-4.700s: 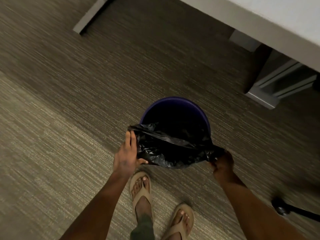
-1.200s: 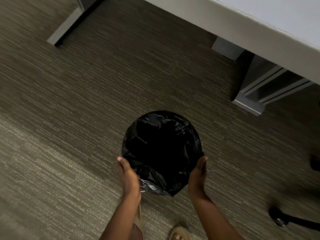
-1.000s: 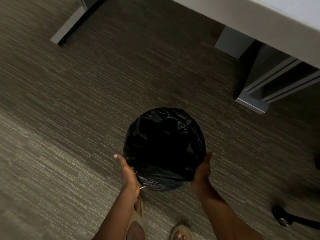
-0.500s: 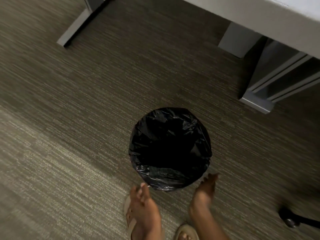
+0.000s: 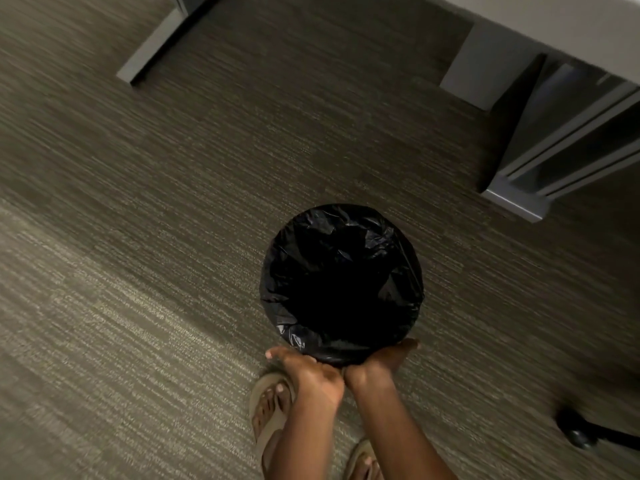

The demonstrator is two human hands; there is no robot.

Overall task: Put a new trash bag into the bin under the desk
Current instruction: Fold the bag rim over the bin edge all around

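Carpet point(image 5: 138, 271) fills pretty much the whole view, grey-brown with a streaky weave. The desk point(image 5: 554, 26) edge runs across the 1 o'clock corner, with its grey leg and foot point(image 5: 516, 199) coming down around 2 o'clock, and another foot bar point(image 5: 152, 53) up at 11. The bin point(image 5: 341, 282) stands upright just right of center, mouth facing straight up at the camera, out on the open carpet in front of the desk. The black trash bag point(image 5: 377, 237) lines it, folded over the rim all the way round. Both hands sit side by side at the bin's 6 o'clock edge: left hand point(image 5: 311, 372) and right hand point(image 5: 377, 363) cupped against the bag-covered rim, fingers open rather than clenched. Sandalled feet point(image 5: 270, 410) below, and a chair caster point(image 5: 578, 431) at 4 o'clock.
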